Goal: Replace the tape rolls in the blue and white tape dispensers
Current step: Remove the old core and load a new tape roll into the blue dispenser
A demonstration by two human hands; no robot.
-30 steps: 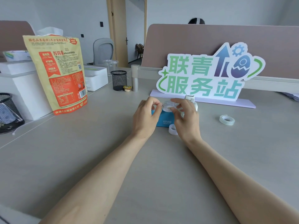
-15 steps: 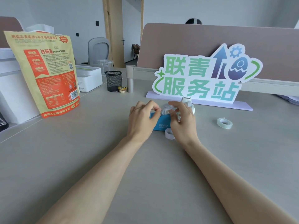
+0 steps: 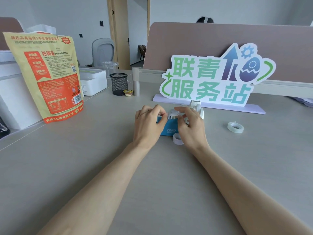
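Over at the left edge of the desk [image 3: 71, 167] stands a tall yellow and orange snack bag [image 3: 45, 77], with a white box [image 3: 93, 81] behind it, then a black mesh pen cup [image 3: 118, 83] with a small sealed pot [image 3: 128, 92] at its foot. None of that is part of the job.

In the middle, the person's left hand [image 3: 149, 123] curls at the near left end of the blue dispenser [image 3: 168, 129], thumb and forefinger pinched together there; whether a tape end sits between them I cannot tell. The blue dispenser sits flat on the desk, its printed side facing the person. A tape roll [image 3: 173, 114] rests in its cradle, whitish and fairly full. The right hand [image 3: 191, 126] reaches over from the other side, fingertips closed lightly on that roll's right rim.

Just in front of the blue body, touching the heel of the right hand, a small bare-looking ring [image 3: 177, 138] lies on the desk, likely a spent core. Behind the right hand stands the white dispenser [image 3: 196, 107], mostly hidden, its cutter end pointing up; I cannot see whether it holds a roll. Behind that rises the green-lettered sign [image 3: 211, 78].

Further right, well apart from everything, a clear tape roll [image 3: 235, 127] lies flat.

My guess is that the blue one is nearly finished, with seating or threading left, and the white one remains undone.
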